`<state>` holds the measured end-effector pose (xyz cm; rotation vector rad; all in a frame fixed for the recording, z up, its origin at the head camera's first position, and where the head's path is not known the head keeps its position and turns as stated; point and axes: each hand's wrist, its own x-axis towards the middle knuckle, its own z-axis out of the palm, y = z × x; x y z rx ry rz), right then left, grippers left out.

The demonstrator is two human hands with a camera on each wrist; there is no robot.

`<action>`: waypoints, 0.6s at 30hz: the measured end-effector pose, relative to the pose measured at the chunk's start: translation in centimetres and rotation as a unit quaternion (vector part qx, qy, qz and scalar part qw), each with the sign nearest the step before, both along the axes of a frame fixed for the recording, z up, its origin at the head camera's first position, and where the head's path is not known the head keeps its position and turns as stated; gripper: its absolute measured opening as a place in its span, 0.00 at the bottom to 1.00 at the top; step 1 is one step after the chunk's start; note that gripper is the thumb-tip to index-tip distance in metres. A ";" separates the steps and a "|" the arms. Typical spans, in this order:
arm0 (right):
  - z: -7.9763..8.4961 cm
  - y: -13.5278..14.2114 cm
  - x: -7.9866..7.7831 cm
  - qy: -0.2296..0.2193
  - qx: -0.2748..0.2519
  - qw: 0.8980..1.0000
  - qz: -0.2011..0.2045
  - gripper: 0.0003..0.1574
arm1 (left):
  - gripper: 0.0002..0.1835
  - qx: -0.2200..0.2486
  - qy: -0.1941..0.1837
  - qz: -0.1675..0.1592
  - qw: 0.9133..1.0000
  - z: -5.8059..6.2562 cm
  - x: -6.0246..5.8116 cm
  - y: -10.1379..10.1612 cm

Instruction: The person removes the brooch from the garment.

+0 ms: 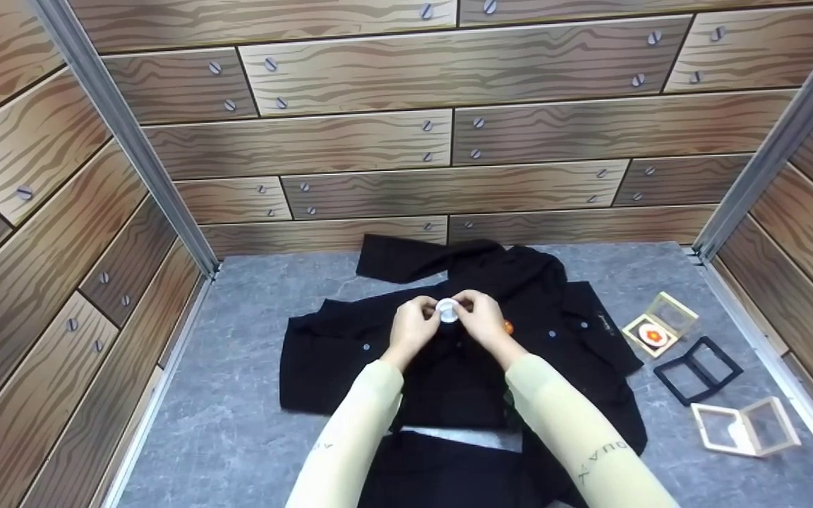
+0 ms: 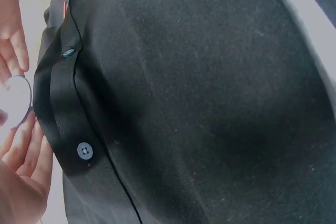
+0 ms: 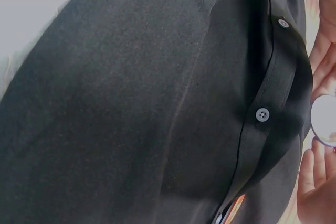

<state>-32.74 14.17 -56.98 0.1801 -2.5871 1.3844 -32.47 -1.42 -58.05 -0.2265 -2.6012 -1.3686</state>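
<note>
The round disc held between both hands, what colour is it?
The disc is white; it shows best in the head view.

At the left edge of your left wrist view, your left grip and, above it, your right grip hold a white disc. Black cloth fills most of the view, its placket showing a pale button.

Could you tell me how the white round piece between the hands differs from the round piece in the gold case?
The white round piece is held by the left hand and right hand; the other round piece lies in the open gold case. The white round piece shows no flower in the head view; the other round piece bears a red one. Both look round.
</note>
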 end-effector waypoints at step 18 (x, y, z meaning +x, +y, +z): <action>-0.7 -0.5 0.1 -0.015 -0.039 0.999 -0.009 0.07 | 0.09 0.012 0.002 0.000 1.000 0.1 0.2 -0.2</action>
